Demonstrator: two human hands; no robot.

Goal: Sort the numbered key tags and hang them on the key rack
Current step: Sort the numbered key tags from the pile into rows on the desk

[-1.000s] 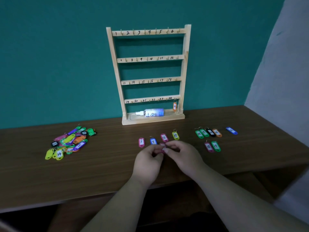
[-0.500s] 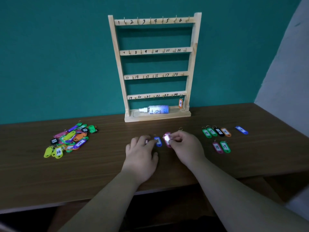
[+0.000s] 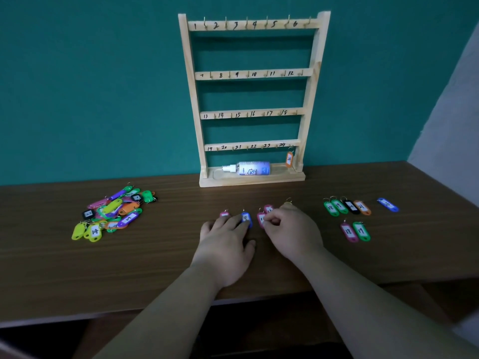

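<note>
The right hand (image 3: 293, 234) pinches an oblong pink plastic tag (image 3: 261, 219).

Dim, even indoor light, soft shadows, wide-angle bending at edges (rack uprights lean), slightly soft focus

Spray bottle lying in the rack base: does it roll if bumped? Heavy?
Likely rolls: the spray bottle is round and lies on its side. The shallow recessed base of the key rack would probably catch it. It looks like small plastic, so probably light and stiff; fill level can't be seen.
</note>
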